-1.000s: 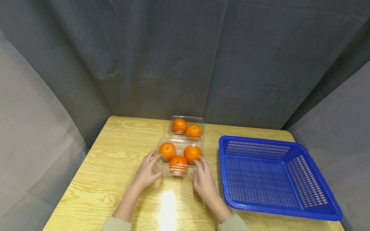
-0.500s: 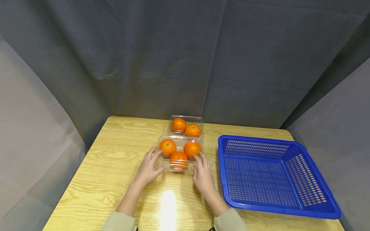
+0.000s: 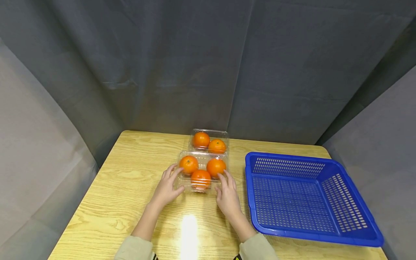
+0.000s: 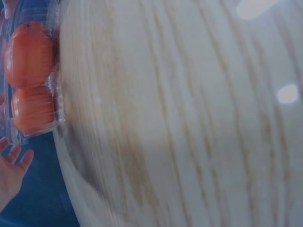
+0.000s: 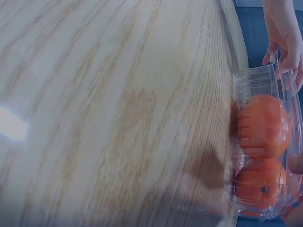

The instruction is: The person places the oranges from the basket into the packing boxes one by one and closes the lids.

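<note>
Head view: both hands [image 3: 169, 187] hold clear box [image 3: 201, 169] of 3 oranges

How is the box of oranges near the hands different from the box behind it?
The near box holds three oranges; the far box shows two. The left hand and right hand hold the near box's sides; nothing touches the far box. The near box looks wider. Both are clear plastic and sit on the wooden table.
</note>
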`<state>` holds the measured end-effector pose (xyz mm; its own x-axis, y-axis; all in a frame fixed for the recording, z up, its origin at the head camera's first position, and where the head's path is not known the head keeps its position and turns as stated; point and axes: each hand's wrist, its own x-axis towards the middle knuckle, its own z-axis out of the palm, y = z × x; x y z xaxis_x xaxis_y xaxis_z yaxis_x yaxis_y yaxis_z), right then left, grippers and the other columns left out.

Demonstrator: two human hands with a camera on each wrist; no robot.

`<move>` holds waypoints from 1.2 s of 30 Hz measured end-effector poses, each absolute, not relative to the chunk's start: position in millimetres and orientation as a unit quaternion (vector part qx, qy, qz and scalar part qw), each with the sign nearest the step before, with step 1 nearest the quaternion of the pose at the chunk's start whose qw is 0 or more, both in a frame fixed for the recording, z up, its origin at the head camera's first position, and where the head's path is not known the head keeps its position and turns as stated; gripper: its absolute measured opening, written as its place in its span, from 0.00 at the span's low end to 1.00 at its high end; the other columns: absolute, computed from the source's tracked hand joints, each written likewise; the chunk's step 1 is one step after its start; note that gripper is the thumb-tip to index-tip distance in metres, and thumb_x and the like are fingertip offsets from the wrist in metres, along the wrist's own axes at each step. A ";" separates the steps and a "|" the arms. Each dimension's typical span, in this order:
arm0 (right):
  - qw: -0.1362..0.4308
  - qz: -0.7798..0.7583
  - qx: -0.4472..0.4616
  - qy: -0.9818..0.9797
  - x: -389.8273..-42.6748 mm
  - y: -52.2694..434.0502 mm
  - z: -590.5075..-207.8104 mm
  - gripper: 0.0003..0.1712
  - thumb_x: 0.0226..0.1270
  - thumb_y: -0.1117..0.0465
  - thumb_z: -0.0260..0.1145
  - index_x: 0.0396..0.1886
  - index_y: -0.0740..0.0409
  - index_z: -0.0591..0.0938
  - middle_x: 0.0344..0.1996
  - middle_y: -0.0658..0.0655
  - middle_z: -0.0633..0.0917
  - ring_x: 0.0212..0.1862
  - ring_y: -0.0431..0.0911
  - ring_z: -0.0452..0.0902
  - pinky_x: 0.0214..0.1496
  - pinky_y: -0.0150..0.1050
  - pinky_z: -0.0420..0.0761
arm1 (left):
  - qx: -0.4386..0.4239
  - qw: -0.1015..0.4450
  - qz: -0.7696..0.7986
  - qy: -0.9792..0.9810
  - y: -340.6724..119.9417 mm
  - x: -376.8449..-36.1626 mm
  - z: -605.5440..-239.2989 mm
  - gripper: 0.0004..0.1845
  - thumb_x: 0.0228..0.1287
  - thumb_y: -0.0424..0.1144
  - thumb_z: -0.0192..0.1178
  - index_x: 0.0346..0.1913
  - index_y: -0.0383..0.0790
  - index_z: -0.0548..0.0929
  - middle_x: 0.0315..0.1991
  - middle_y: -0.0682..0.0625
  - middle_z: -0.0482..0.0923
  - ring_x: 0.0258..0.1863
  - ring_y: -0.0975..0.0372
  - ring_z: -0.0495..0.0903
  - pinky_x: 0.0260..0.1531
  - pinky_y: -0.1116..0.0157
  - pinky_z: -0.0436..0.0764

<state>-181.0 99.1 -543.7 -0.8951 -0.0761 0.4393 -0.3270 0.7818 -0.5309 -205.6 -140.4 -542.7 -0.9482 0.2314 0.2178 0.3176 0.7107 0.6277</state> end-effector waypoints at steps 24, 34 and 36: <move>0.172 0.289 0.108 -0.936 -176.3 97.1 -534.7 0.27 0.57 0.69 0.63 0.58 0.63 0.70 0.62 0.66 0.64 0.63 0.61 0.58 0.62 0.53 0.64 | -0.156 0.074 -0.350 -0.921 -138.4 -205.7 -541.4 0.35 0.49 0.42 0.61 0.64 0.46 0.66 0.68 0.44 0.52 0.64 0.46 0.56 0.49 0.39 0.67; 0.246 0.307 0.186 -0.900 -149.7 87.5 -495.7 0.23 0.52 0.70 0.65 0.51 0.59 0.76 0.52 0.61 0.75 0.56 0.56 0.70 0.56 0.51 0.72 | -0.181 0.168 -0.323 -0.914 -136.7 -204.3 -542.2 0.23 0.45 0.33 0.63 0.50 0.41 0.78 0.62 0.44 0.64 0.61 0.50 0.62 0.58 0.44 0.60; 0.265 0.322 0.203 -0.886 -143.0 88.9 -479.4 0.21 0.52 0.70 0.65 0.49 0.59 0.77 0.48 0.58 0.77 0.52 0.53 0.73 0.54 0.48 0.74 | -0.197 0.201 -0.317 -0.906 -136.1 -205.0 -540.1 0.20 0.44 0.31 0.62 0.46 0.39 0.79 0.59 0.43 0.67 0.58 0.50 0.65 0.57 0.45 0.62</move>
